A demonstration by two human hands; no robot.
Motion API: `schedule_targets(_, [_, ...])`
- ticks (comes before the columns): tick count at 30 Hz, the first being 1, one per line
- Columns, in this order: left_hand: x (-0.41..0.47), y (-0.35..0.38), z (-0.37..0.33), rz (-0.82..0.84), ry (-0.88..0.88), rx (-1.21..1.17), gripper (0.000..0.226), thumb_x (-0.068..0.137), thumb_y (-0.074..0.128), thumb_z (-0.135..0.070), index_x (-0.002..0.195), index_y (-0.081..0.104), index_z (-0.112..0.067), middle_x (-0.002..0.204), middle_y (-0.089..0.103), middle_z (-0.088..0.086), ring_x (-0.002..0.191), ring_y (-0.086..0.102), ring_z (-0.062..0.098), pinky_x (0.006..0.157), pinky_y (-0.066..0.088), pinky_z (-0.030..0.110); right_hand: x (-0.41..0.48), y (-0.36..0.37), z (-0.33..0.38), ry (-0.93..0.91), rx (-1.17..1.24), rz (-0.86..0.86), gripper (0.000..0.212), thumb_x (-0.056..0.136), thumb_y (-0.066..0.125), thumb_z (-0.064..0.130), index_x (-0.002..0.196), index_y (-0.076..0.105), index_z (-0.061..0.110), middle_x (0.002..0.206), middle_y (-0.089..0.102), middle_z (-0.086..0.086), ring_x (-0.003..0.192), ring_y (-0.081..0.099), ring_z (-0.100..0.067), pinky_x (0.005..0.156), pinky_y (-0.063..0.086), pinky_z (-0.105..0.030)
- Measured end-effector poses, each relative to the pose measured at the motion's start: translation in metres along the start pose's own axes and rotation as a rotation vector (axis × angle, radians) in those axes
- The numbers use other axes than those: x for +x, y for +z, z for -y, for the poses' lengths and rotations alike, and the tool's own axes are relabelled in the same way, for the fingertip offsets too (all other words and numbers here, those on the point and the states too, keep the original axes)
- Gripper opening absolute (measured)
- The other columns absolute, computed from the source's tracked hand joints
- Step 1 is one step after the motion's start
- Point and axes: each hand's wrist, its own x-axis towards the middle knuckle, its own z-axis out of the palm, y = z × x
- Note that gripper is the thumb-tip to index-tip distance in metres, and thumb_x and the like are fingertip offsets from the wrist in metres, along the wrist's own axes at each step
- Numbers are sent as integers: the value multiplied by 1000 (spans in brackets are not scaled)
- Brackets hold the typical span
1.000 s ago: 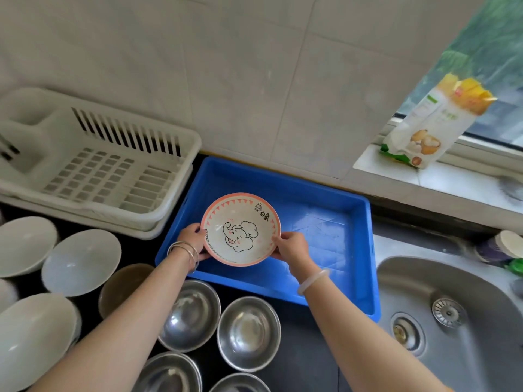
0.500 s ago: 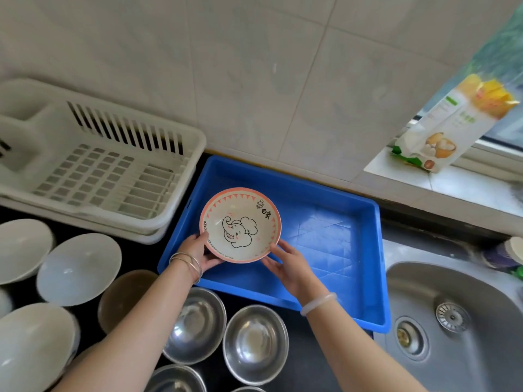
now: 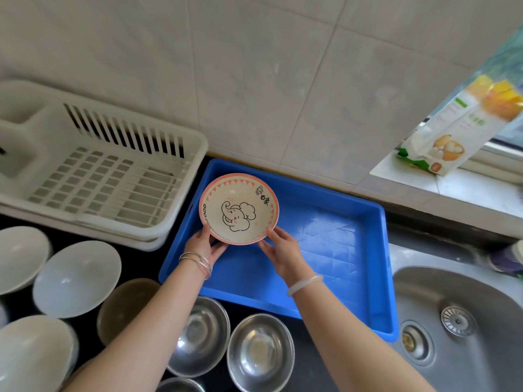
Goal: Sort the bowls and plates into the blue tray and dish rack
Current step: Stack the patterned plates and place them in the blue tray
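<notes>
1. Elephant bowl (image 3: 239, 208) over far-left corner of blue tray (image 3: 334, 250), pinched at near rim by left hand (image 3: 204, 244) and right hand (image 3: 284, 250) fingers.
2. Thin edge grip, so could slip, probably chipping on tray wall.

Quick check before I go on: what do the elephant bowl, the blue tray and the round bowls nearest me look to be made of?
Elephant bowl: glazed ceramic or melamine; smooth printed surface with soft sheen, cannot tell which. Blue tray: moulded plastic, uniform colour, rounded rim, semi-gloss floor. Nearest bowls: stainless steel, by the mirror-like grey reflections.
</notes>
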Motion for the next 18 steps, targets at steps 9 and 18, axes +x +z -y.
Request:
schedule_targets(9, [5, 0, -5, -52, 32, -4, 31, 95, 46, -19, 122, 52, -4, 110, 57, 14, 101, 55, 27, 86, 49, 40, 3, 13, 3, 27, -83, -44, 32, 95, 54, 14, 126, 52, 5, 94, 69, -5, 76, 70, -16, 66, 58, -21])
schedule_targets(18, [-35, 11, 31, -128, 302, 250, 15, 92, 45, -6, 89, 59, -10, 66, 41, 2, 66, 38, 14, 63, 41, 15, -28, -5, 12, -40, -352, 9, 37, 95, 52, 24, 131, 51, 14, 120, 60, -4, 100, 61, -22, 84, 53, -31])
